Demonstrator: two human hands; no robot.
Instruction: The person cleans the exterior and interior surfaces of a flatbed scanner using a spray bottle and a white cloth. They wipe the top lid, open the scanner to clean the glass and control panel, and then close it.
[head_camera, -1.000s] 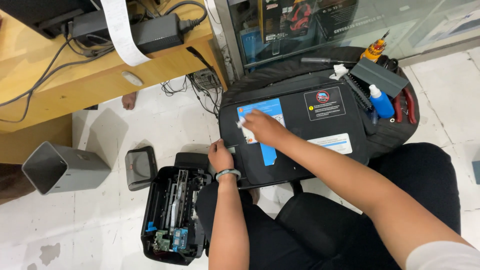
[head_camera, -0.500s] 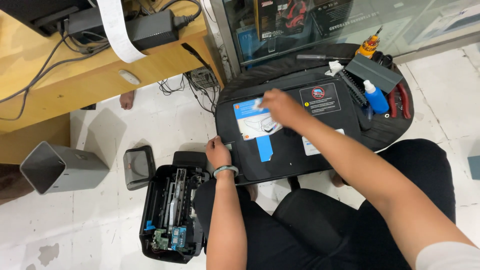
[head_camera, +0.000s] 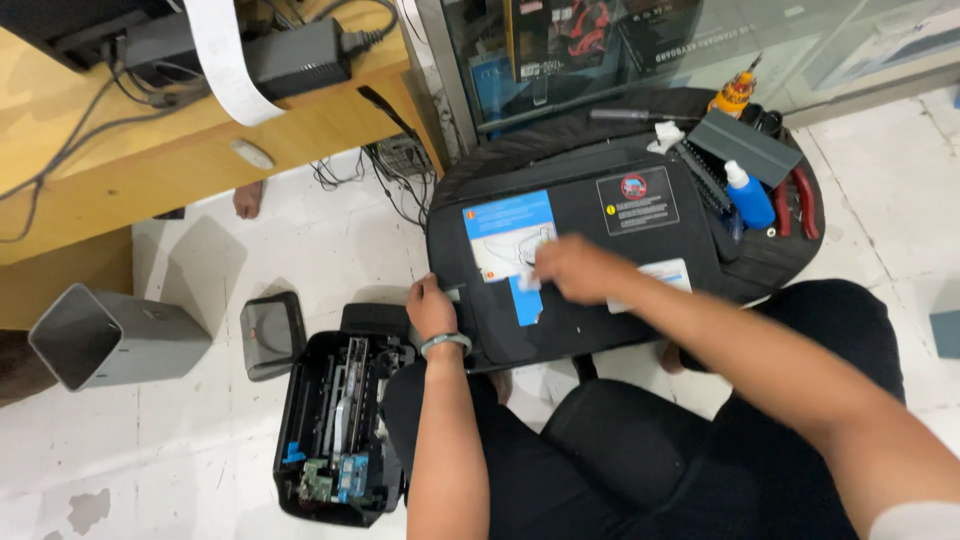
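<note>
Head view, steeply downward, close

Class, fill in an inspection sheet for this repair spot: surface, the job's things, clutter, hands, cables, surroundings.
Surface: white tiled floor, stained; the person sits with a black panel across a dark round stool.
Job's things: black panel with blue-and-white sticker; opened printer on the floor.
Clutter: blue bottle, red pliers, screwdriver, grey box, small black lid.
Hands: left hand grips the panel's edge; right hand presses a small white wipe on the sticker.
Cables: tangle under the wooden desk; power brick on top.
Surroundings: glass cabinet behind.
</note>
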